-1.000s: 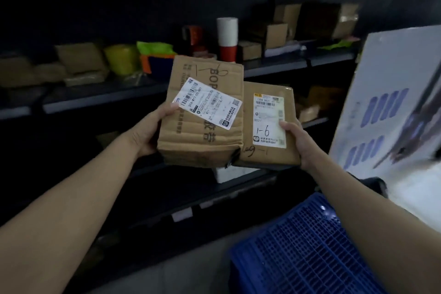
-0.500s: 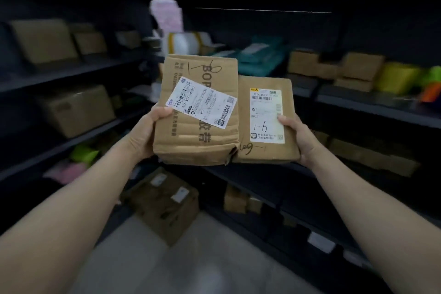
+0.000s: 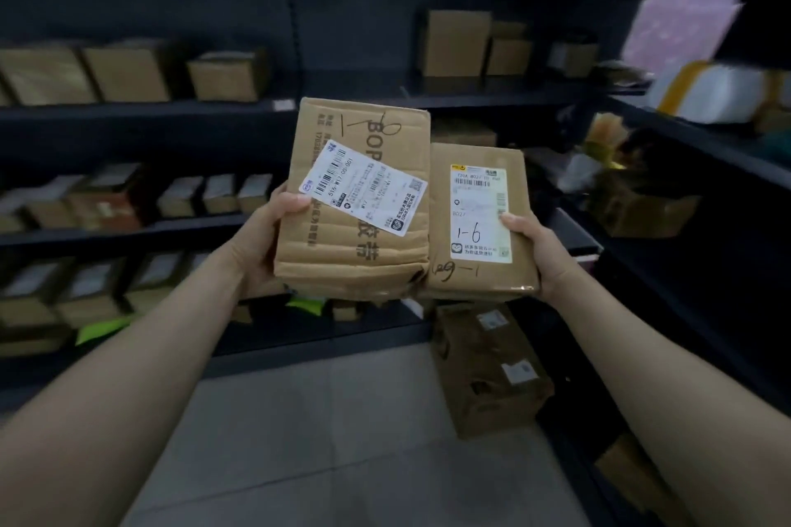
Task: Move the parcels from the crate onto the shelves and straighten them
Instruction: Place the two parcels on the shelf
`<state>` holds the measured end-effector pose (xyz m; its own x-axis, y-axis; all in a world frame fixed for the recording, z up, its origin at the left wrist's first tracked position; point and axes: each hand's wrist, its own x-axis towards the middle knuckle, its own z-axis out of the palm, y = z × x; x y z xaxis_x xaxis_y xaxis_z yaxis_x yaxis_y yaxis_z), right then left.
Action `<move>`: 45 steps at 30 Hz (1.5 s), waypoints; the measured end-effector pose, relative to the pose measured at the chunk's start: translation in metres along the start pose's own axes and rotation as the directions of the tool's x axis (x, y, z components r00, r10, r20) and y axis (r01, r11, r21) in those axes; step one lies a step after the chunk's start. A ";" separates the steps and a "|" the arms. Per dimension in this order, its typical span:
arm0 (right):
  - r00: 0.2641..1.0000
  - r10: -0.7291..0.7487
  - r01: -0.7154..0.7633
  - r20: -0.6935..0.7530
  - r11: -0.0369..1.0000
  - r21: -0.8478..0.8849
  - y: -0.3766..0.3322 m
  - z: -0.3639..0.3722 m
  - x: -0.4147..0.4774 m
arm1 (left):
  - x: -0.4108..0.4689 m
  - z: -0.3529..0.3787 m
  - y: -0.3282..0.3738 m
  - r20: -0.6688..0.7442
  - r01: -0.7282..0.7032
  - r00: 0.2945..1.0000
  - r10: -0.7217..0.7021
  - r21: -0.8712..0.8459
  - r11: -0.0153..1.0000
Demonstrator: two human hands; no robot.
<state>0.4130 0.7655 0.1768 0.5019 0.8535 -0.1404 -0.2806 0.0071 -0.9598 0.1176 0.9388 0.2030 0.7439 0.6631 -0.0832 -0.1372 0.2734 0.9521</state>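
- cardboard parcels, two, held side by side and touching at centre frame: larger parcel [image 3: 355, 201] at 9 o'clock of the smaller parcel [image 3: 477, 222].
- left hand [image 3: 265, 240] grips the larger parcel's left edge, thumb on its label. right hand [image 3: 539, 252] grips the smaller parcel's right edge, thumb on top.
- change: we've swung round. the blue crate, at 5 o'clock a second ago, is out of view, and different shelves [image 3: 141, 109] now span 9 to 3 o'clock.
- grips unchanged, so we judge this is mid-carry: both parcels out of the crate, neither shelved yet.
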 end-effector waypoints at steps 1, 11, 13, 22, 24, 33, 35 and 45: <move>0.999 0.020 -0.020 0.041 1.000 -0.012 0.003 0.013 0.012 | -0.009 -0.011 0.001 -0.019 0.003 1.000 -0.003 -0.007 1.000; 0.923 0.127 -0.104 0.364 0.991 -0.083 0.002 0.127 0.087 | -0.070 -0.087 0.016 -0.451 -0.138 0.886 0.107 -0.036 0.990; 0.900 0.148 -0.118 0.409 0.988 -0.098 0.002 0.156 0.097 | -0.087 -0.102 0.021 -0.513 -0.142 0.851 0.116 -0.012 0.990; 0.796 0.125 -0.065 0.592 0.990 -0.122 0.013 0.339 0.119 | -0.169 -0.215 0.066 -0.717 -0.219 0.669 0.197 0.062 0.974; 0.784 0.114 -0.051 0.610 0.992 -0.118 0.016 0.387 0.122 | -0.182 -0.249 0.079 -0.731 -0.238 0.647 0.218 0.077 0.968; 0.785 0.064 -0.015 0.616 0.996 -0.085 0.038 0.578 0.142 | -0.227 -0.420 0.153 -0.753 -0.205 0.619 0.226 0.123 0.971; 0.786 0.056 -0.004 0.615 0.996 -0.086 0.042 0.608 0.150 | -0.228 -0.451 0.166 -0.763 -0.211 0.604 0.231 0.126 0.969; 0.741 -0.027 0.117 0.671 0.989 -0.089 0.053 0.767 0.222 | -0.202 -0.595 0.218 -0.774 -0.260 0.559 0.298 0.177 0.949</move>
<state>-0.1184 1.3555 0.2809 -0.1697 0.9818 0.0853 -0.1458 0.0606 -0.9875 -0.4518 1.2787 0.2525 -0.1314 0.9913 0.0091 -0.2075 -0.0365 0.9776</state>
